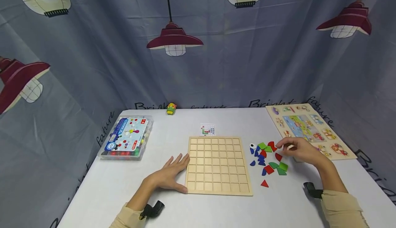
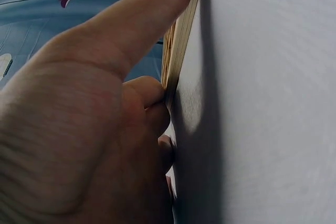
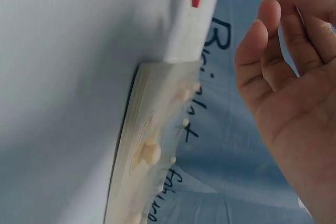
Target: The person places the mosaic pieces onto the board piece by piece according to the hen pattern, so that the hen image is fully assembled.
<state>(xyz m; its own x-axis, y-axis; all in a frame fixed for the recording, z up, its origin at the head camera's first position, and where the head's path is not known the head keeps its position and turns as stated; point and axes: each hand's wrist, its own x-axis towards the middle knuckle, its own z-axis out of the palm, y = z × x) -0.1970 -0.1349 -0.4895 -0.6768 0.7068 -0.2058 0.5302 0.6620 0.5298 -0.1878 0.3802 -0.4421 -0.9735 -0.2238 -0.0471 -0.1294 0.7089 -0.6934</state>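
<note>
A wooden grid board [image 1: 218, 166] with square cells lies flat in the middle of the table. My left hand [image 1: 169, 173] rests at its left side with fingers spread, thumb and fingertips against the frame; the left wrist view shows the thumb [image 2: 142, 14] on the board's edge. To the right of the board lie small flat pieces: red, green and blue, among them a red triangle [image 1: 264, 183], a green square [image 1: 283, 166] and blue quarter rounds. Over their right side hovers my right hand [image 1: 301, 149], fingers loosely bent, fingertips beside a red piece [image 1: 272, 146]. No piece shows between its fingers.
A small pattern card [image 1: 207, 129] lies behind the grid board. At the left stands a clear plastic case [image 1: 127, 137] of coloured parts, with a little toy figure [image 1: 171, 108] at the back edge. A wooden picture puzzle [image 1: 309, 128] lies at the right, under the right hand's far side.
</note>
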